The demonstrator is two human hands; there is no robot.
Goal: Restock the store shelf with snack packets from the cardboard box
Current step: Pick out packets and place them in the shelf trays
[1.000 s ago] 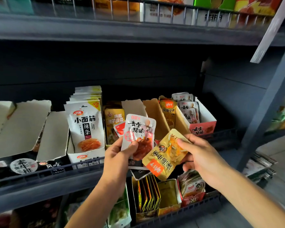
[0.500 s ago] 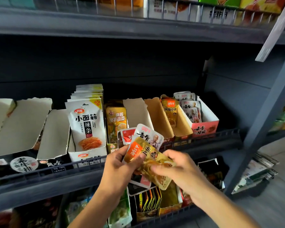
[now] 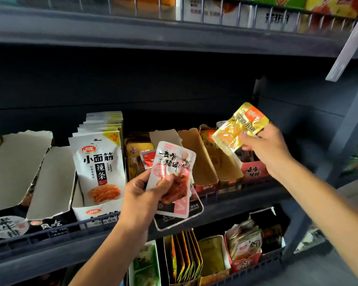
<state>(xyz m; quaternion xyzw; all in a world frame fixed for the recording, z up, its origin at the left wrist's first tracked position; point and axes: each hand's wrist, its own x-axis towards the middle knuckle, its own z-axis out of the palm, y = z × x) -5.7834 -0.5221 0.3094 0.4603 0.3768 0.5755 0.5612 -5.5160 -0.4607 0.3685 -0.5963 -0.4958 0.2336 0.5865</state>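
Dark shelf (image 3: 174, 205) ahead: right hand (image 3: 267, 149) pinches a light, crinkly yellow packet (image 3: 239, 126) by its lower edge above the right-side boxes; left hand (image 3: 141, 195) grips slippery white packets (image 3: 172, 174) mid-body.

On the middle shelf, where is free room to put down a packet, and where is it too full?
Free: the brown open box, which looks empty, between the yellow packets and the box of gold packets. Crowded: the white noodle packets fill their box. The right hand holds a gold packet; the left hand grips white packets.
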